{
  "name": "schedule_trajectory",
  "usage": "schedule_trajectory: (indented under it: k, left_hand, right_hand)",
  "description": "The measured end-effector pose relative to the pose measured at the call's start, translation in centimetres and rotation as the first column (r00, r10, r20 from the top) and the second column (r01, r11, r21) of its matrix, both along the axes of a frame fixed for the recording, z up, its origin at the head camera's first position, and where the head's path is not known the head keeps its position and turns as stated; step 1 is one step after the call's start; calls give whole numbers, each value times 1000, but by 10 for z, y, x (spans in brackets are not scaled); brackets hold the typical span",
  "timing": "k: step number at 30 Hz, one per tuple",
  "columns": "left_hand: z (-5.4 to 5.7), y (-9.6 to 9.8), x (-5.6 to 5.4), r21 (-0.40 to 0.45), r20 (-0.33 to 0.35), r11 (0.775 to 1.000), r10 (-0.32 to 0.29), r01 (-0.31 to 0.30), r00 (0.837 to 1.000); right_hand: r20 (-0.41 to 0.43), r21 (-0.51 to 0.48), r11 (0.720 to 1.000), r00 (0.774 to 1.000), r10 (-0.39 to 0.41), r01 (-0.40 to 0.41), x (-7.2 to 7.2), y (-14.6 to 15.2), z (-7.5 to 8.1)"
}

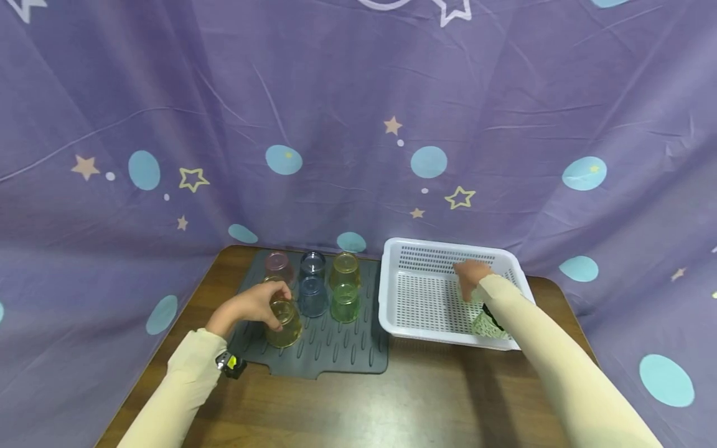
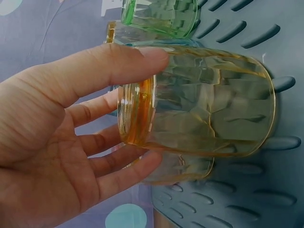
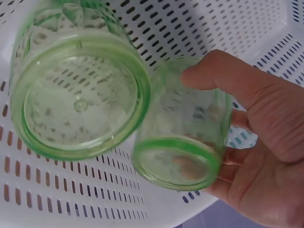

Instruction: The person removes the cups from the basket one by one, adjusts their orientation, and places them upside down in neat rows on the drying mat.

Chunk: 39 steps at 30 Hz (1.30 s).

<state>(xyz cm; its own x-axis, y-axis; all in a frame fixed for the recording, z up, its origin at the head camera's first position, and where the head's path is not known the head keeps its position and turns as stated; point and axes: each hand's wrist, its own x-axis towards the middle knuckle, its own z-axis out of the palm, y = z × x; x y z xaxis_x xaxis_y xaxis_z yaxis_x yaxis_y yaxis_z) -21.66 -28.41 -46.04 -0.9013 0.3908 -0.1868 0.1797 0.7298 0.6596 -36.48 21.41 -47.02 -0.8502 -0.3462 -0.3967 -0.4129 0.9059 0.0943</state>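
Observation:
My left hand (image 1: pixel 254 306) is around the base of an upside-down yellow glass (image 2: pixel 209 104) on the dark drying mat (image 1: pixel 350 348). The left wrist view shows the thumb against one side of it and the fingers spread round the other. Inside the white basket (image 1: pixel 392 311), my right hand (image 3: pixel 266 147) holds a clear green glass (image 3: pixel 183 123) between thumb and fingers. Beside it is a second green glass (image 3: pixel 78 104), base toward the right wrist camera. In the head view, the right forearm and sleeve hide part of the basket's contents.
Behind my left hand on the mat stand several upturned glasses: a pink glass (image 1: pixel 279 266), a dark blue glass (image 1: pixel 312 264), another yellow glass (image 1: pixel 346 267), a blue glass (image 1: pixel 312 297) and a green glass (image 1: pixel 345 303). The wooden table (image 1: pixel 358 410) meets a purple curtain (image 1: pixel 358 93) behind.

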Motion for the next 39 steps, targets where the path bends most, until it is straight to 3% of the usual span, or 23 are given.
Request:
schedule_trajectory:
  k: [9,16,19,22,27,30,33,39]
  left_hand:
    - [5,2,1,8,33,1000,16,-17,999]
    - [8,6,-2,-1,41,1000,28,-28,999]
    - [9,7,-4,9,31,1000,28,-29,999]
    - [10,8,-8,17,6,1000,15,-15,1000]
    - [13,13,-13,11,-6,1000,6,-5,1000]
    - [17,18,-15,19,-5,1000,4,-4,1000]
    - [21,26,-18,25,-27,1000,7,-7,1000]
    - [30,42,-28,103,-114,994,43,-31,993]
  right_hand:
    - [45,-183,978,995,-93,100,-9,3,10]
    - [26,-278,955,995,-96,99,-8,13,14]
    - [24,-340,934,994,-107,108,-6,17,16]
    - [22,-440,891,993,-114,112,-5,21,17]
    - [14,-627,771,990,-138,116,-3,27,19]
    - [93,-714,676,982,-167,183,0,29,25]
    - [230,-787,541,955,-188,297,6,30,37]
    - [440,-856,215,881,-172,470,7,24,50]
